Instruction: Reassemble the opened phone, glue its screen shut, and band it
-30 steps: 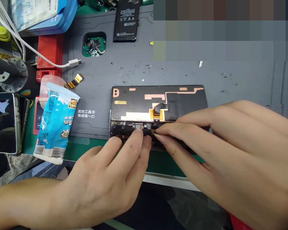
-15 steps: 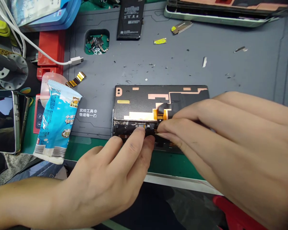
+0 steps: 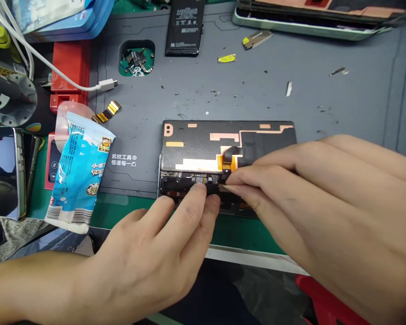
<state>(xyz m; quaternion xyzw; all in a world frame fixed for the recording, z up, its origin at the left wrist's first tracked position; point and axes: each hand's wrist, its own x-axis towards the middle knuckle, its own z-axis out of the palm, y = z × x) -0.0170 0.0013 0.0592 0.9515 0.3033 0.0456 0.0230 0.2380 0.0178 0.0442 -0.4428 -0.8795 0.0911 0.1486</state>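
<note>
An opened phone (image 3: 189,155) lies near the mat's front edge, its black screen panel back facing up with copper patches. Along its near side the inner parts are exposed, and a short orange flex cable (image 3: 227,163) runs down to them. My left hand (image 3: 169,234) rests fingertips on these inner parts, its fingers apart. From the right, my right hand (image 3: 291,194) has thumb and index finger pinched together just below the flex cable. Whatever lies between those fingertips is hidden. The hand also covers the phone's right end.
Behind the phone lie a black battery (image 3: 184,31), small metal plates (image 3: 257,39) and another opened phone (image 3: 297,27). At left are a blue snack packet (image 3: 81,176), a loose flex cable (image 3: 106,112), a white charging cable (image 3: 106,85) and a dark phone (image 3: 3,171).
My left index fingertip has drawn back slightly, showing more of the inner parts. My right fingertips have shifted slightly right and down, still pinched. The whole view has shifted a little.
</note>
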